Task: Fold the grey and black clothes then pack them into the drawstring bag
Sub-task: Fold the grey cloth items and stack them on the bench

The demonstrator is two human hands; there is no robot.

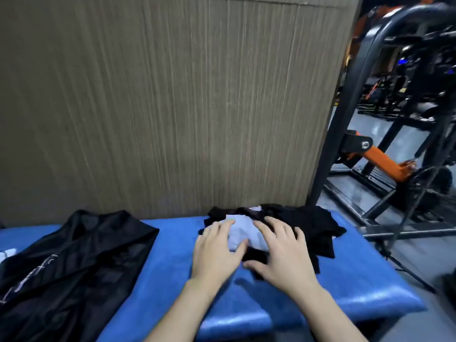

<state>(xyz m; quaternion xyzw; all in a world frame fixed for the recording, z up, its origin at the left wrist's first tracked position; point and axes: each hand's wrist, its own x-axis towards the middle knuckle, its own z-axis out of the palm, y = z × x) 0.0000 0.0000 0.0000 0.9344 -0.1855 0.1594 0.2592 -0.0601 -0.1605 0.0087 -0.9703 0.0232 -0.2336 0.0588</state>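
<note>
**Pressing the clothes pile flat before the fold**

Head view. Both hands lie palm-down on a small heap of clothes at the far right of the blue padded surface [170, 275]. The left hand [217, 253] rests with fingers spread over the pale grey garment [243, 230], its thumb at that garment's near edge. The right hand [281, 255] covers the seam where the grey piece meets the black garment [308, 225], which spreads beneath and to the right. Neither grip is closed: the fingers are straight to lightly bent, pressing on the cloth and pinching nothing. The black drawstring bag [74, 262] lies flat at the left of the surface, well apart from the heap; its mouth cannot be made out.

The step in hand appears to be smoothing and squaring the heap, with folding barely begun. To do it well, the two pieces are probably best separated first, since the grey lies crumpled on the black. Sweep the palms outward from the centre to chase out wrinkles, then pinch two matching corners and bring them over to meet the opposite edge. Thin fabric will likely slide on the padded cover, so one palm should anchor while the other folds. Black hems overhang the right edge and could slip off.

The picture is motion-blurred; fine creases cannot be read.
</note>
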